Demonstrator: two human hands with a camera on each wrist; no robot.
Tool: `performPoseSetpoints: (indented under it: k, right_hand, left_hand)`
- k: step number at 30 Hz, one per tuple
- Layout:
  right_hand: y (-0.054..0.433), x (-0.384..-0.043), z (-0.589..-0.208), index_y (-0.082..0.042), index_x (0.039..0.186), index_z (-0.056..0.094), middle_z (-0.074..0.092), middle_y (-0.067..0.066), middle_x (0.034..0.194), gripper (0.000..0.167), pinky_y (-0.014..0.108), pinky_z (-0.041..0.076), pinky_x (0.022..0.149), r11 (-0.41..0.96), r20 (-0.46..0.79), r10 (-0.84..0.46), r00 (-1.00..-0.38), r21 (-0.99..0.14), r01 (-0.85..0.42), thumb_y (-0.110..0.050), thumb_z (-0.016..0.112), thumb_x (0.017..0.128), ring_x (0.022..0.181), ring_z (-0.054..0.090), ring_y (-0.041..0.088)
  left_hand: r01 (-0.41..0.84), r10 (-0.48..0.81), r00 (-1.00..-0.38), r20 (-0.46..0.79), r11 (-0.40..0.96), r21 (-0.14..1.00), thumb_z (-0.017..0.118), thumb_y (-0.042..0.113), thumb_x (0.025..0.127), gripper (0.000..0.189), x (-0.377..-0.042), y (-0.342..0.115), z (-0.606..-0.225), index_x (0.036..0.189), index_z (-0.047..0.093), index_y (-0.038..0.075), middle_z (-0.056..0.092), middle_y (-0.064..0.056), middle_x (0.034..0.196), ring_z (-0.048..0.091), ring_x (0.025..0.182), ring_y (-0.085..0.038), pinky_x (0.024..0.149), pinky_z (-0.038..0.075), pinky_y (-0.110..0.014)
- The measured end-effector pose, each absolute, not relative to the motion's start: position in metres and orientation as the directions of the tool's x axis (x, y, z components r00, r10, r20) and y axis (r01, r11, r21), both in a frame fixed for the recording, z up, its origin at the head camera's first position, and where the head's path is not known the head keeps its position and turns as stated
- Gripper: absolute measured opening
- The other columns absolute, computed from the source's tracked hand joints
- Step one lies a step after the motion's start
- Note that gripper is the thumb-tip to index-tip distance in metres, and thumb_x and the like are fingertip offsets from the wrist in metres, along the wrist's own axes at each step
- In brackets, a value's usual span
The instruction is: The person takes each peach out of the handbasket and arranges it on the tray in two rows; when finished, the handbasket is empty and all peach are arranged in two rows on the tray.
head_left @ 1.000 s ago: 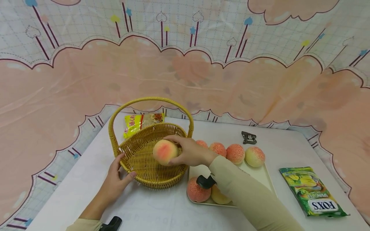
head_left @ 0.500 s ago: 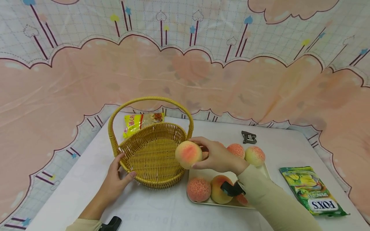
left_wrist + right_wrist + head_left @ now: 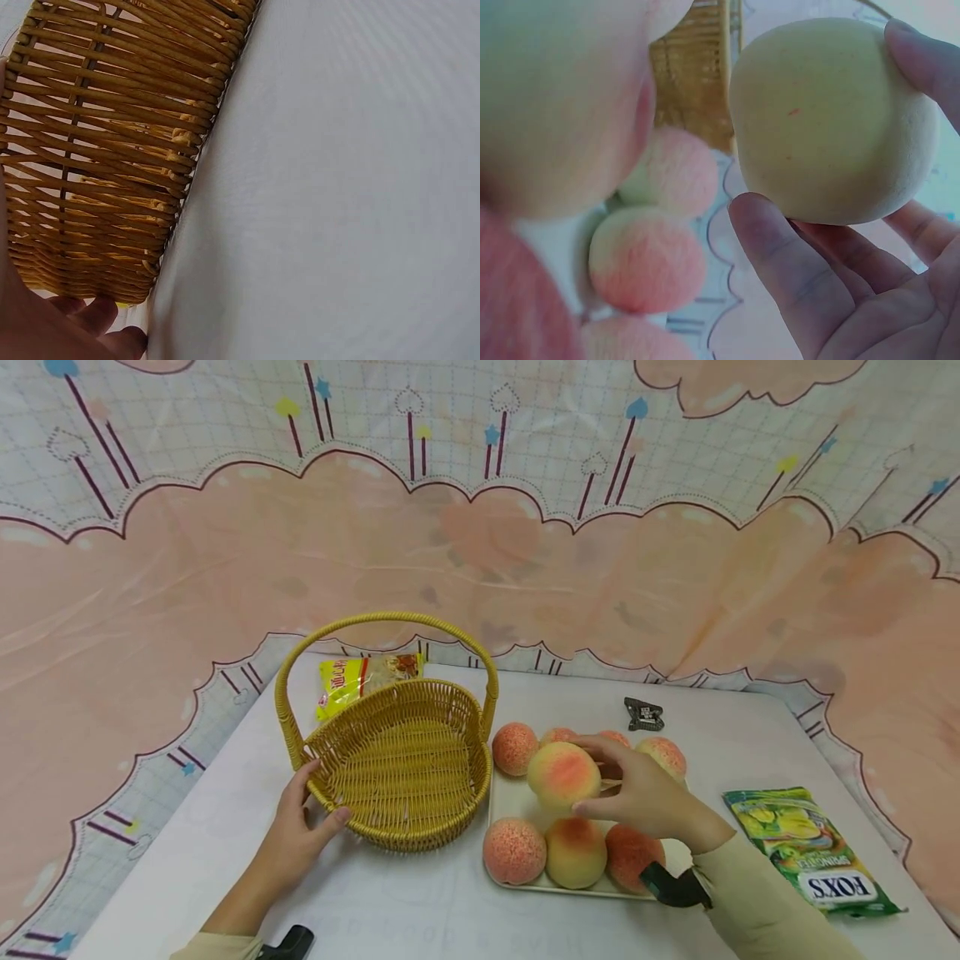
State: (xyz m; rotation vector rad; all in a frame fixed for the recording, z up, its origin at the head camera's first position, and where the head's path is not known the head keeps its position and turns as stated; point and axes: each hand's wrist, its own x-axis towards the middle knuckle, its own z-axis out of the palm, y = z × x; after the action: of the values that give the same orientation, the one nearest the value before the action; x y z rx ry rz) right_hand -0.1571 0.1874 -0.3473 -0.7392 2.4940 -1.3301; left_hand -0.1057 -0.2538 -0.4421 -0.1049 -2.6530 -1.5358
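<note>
My right hand (image 3: 645, 793) holds a pale yellow peach (image 3: 564, 775) with a red blush above the cream tray (image 3: 516, 795). In the right wrist view, thumb and fingers grip that same peach (image 3: 832, 124) from its sides. Several reddish and yellow peaches sit on the tray in a back row and a front row, including a front-left peach (image 3: 514, 852) and a front-middle peach (image 3: 576, 853). My left hand (image 3: 298, 818) holds the left rim of a golden wicker basket (image 3: 408, 768), whose inside is bare. Its woven wall (image 3: 97, 150) fills the left wrist view's upper left.
Behind the basket lies a yellow snack packet (image 3: 367, 681). A small black wrapper (image 3: 643, 714) is beyond the tray, and a green FOX'S bag (image 3: 810, 852) lies to its right. The basket's tall handle (image 3: 390, 620) arches overhead. A patterned cloth backdrop (image 3: 465, 568) hangs behind the white table.
My right hand has carried the peach rightward out of the basket to above the tray. The left hand stays on the basket rim. The head view shifts slightly.
</note>
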Motion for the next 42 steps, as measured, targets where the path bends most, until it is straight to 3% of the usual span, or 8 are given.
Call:
performPoseSetpoints:
  k: [9,15,23,36,42]
  right_hand:
    - [0.221,-0.141,-0.354,-0.009,0.143,0.051,0.058,0.011,0.130,0.067,0.032,0.058,0.083,0.471,0.081,-0.452,-0.888,-0.824,-0.315,-0.020,0.082,0.085,0.112,0.062,0.031]
    - [0.242,-0.133,-0.360,-0.005,0.147,0.046,0.057,0.015,0.135,0.069,0.028,0.057,0.083,0.497,0.107,-0.391,-0.914,-0.812,-0.307,-0.016,0.080,0.087,0.111,0.063,0.021]
    - [0.267,-0.123,-0.369,-0.001,0.148,0.043,0.056,0.026,0.134,0.070,0.023,0.055,0.079,0.590,0.074,-0.266,-0.961,-0.776,-0.223,-0.015,0.078,0.089,0.113,0.061,0.040]
    - [0.294,-0.111,-0.380,-0.001,0.152,0.036,0.053,0.031,0.135,0.070,0.020,0.052,0.077,0.669,0.022,-0.152,-0.988,-0.733,-0.119,-0.023,0.071,0.095,0.114,0.059,0.043]
    - [0.305,-0.107,-0.388,0.000,0.153,0.032,0.050,0.034,0.137,0.072,0.032,0.056,0.079,0.688,-0.045,-0.077,-0.996,-0.725,-0.020,-0.028,0.068,0.098,0.117,0.057,0.046]
  left_hand:
    - [0.089,0.022,-0.996,0.090,0.496,0.864,0.066,0.021,0.097,0.086,-0.106,-0.255,-0.444,0.156,0.007,0.002,0.004,-0.033,0.159,0.011,0.142,-0.058,0.107,0.020,-0.075]
    - [0.092,0.021,-0.995,0.094,0.488,0.868,0.066,0.021,0.097,0.086,-0.105,-0.255,-0.443,0.156,0.008,0.001,0.004,-0.033,0.158,0.012,0.142,-0.059,0.106,0.020,-0.075]
    - [0.090,0.022,-0.996,0.091,0.488,0.868,0.066,0.020,0.097,0.086,-0.104,-0.256,-0.442,0.156,0.007,0.001,0.003,-0.033,0.159,0.011,0.142,-0.059,0.107,0.019,-0.075]
    - [0.113,0.023,-0.993,0.116,0.480,0.870,0.067,0.018,0.097,0.085,-0.105,-0.255,-0.444,0.156,0.008,0.000,0.005,-0.033,0.159,0.011,0.142,-0.059,0.106,0.019,-0.075]
    - [0.100,0.021,-0.994,0.103,0.481,0.871,0.067,0.020,0.097,0.086,-0.106,-0.255,-0.443,0.156,0.008,0.001,0.004,-0.033,0.159,0.011,0.142,-0.059,0.106,0.019,-0.075]
